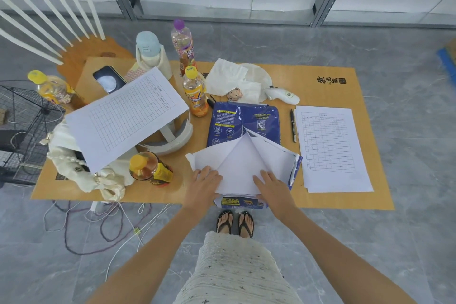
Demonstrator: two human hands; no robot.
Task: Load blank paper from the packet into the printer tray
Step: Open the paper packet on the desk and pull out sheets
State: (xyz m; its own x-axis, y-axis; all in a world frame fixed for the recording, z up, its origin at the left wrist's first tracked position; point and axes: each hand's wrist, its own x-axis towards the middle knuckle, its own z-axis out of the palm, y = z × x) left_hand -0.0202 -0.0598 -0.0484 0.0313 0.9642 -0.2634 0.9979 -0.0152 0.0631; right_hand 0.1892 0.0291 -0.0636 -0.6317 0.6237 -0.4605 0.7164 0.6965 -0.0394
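A blue packet of paper (237,122) lies near the front edge of an orange board (320,81) on the floor. Its wrapper flaps (266,153) are folded open at the near end, showing white blank paper (238,170) inside. My left hand (203,181) rests flat on the left flap, fingers spread. On the right side of the white sheets lies my right hand (271,186), also flat. Neither hand grips anything that I can see. No printer or tray is in view.
Printed grid forms lie right of the packet (330,148) and on a white bag at the left (125,116). A black pen (293,126), several drink bottles (195,91), a white helmet-like thing (172,136), tissues and a phone crowd the board. Cables trail on the floor.
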